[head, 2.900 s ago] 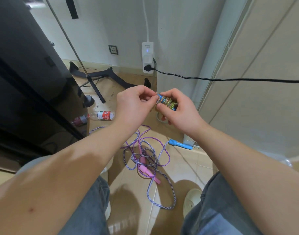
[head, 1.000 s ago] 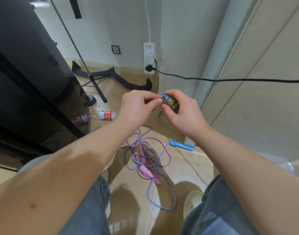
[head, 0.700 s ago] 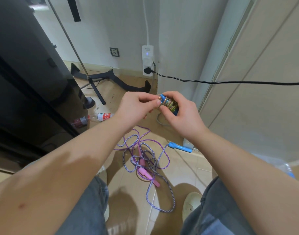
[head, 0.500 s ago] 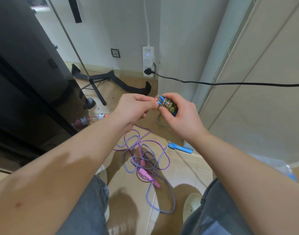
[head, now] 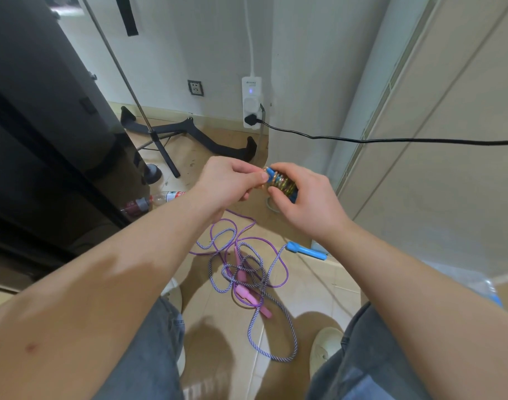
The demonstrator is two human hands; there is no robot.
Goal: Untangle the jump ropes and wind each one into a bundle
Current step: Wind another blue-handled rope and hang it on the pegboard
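A small bundle of multicoloured rope wound round blue handles (head: 282, 183) is held up in front of me. My right hand (head: 304, 203) grips it from the right and below. My left hand (head: 232, 183) pinches its left end between thumb and fingers. On the tiled floor below lies a tangle of two ropes: a striped blue-white rope (head: 271, 321) and a thin purple rope (head: 232, 226) with pink handles (head: 247, 293). A loose blue handle (head: 306, 251) lies to the right of the tangle.
A plastic bottle (head: 157, 199) lies by a dark cabinet (head: 45, 140) on the left. A black stand base (head: 195, 137) sits near the wall. A black cable (head: 391, 140) runs from the power strip (head: 251, 102) rightward in mid-air. My shoes (head: 323, 350) flank the tangle.
Both hands stay on the bundle at about the same spot; my left fingers have shifted slightly at its left end. The ropes on the floor have not moved.
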